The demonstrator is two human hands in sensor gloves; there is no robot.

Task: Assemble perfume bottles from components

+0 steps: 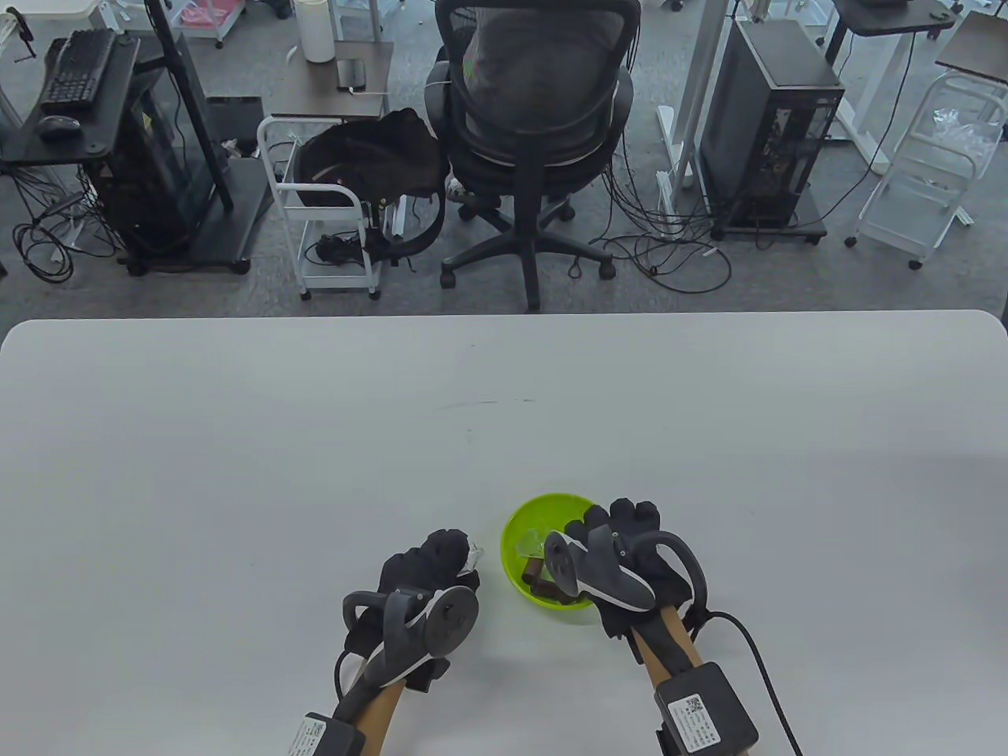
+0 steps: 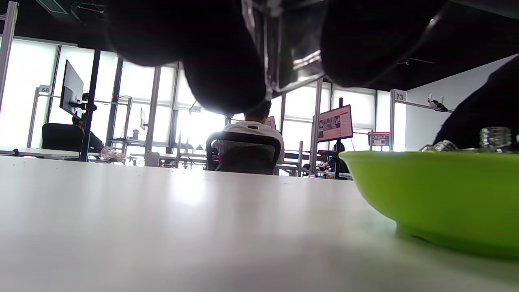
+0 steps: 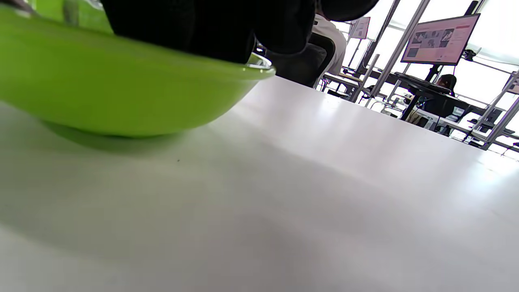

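My left hand (image 1: 450, 561) grips a small clear glass perfume bottle (image 1: 473, 556) just left of the green bowl (image 1: 520, 524). In the left wrist view the bottle (image 2: 292, 44) sits between dark gloved fingers (image 2: 221, 61). The bowl holds clear bottles (image 1: 531, 543) and brown caps (image 1: 542, 581); a bottle neck (image 2: 494, 138) pokes above the bowl's rim (image 2: 429, 156). My right hand (image 1: 626, 520) hangs over the bowl's right side. Its fingers (image 3: 194, 28) dip behind the bowl's wall (image 3: 121, 89), and whatever they touch is hidden.
The white table (image 1: 315, 441) stretches far to the left and back. Beyond its far edge a person sits in an office chair (image 1: 535, 118), among carts, computer towers and cables on the floor.
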